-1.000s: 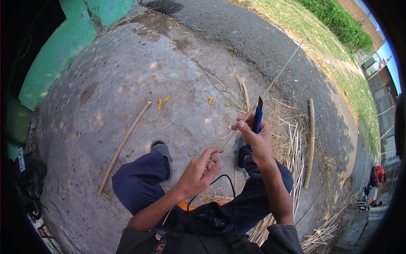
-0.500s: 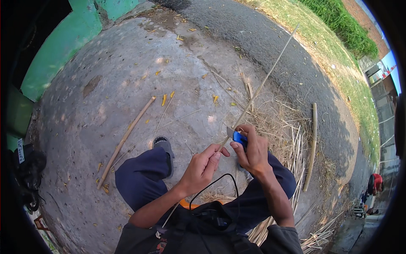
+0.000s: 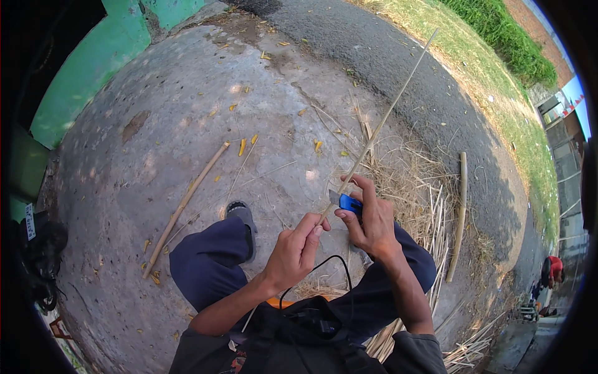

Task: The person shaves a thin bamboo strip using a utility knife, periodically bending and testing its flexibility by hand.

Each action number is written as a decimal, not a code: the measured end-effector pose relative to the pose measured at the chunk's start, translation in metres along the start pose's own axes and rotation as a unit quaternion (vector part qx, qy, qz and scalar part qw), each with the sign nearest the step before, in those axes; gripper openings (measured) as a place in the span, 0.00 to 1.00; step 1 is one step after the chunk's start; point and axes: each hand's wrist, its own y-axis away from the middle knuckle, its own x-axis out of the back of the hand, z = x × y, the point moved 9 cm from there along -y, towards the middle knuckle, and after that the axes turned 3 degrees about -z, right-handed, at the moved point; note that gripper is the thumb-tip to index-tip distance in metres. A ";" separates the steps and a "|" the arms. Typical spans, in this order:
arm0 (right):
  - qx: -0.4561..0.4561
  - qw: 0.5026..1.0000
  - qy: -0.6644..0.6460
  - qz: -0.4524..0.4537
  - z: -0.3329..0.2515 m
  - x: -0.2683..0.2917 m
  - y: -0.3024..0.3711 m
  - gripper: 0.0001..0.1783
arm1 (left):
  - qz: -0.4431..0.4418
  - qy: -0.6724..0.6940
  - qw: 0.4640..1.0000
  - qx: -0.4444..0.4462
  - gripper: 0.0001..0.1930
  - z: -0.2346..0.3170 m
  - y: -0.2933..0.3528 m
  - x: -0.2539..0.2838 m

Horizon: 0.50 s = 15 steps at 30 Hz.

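Note:
A long, thin bamboo strip (image 3: 387,118) slants from between my knees up to the far right. My left hand (image 3: 291,254) pinches it near its lower part between thumb and fingers. My right hand (image 3: 375,223) is closed around a blue utility knife (image 3: 349,204), thumb on its body. The knife's short grey blade lies against the strip just above my left fingertips. My right forefinger reaches over to the strip's far side.
Thin shavings (image 3: 405,165) and split strips (image 3: 439,227) lie right of my knees. One bamboo stick (image 3: 187,209) lies on the concrete at left, another pole (image 3: 460,215) at right. A black cable (image 3: 324,260) loops at my lap. A person in red (image 3: 553,268) is far right.
The knife has shifted slightly left and turned, so more of its blue body shows. The strip's upper end has moved a little up and left.

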 end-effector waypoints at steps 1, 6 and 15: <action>-0.010 1.000 -0.001 0.003 0.002 0.003 -0.002 0.36 | 0.000 0.000 1.000 0.000 0.08 0.000 0.001 -0.001; -0.012 0.999 0.001 0.053 0.009 0.021 -0.007 0.34 | -0.013 -0.008 1.000 0.004 0.07 0.004 0.002 -0.004; -0.152 0.966 -0.045 0.205 0.071 0.090 -0.007 0.30 | -0.058 0.010 0.998 0.005 0.07 -0.004 0.016 -0.024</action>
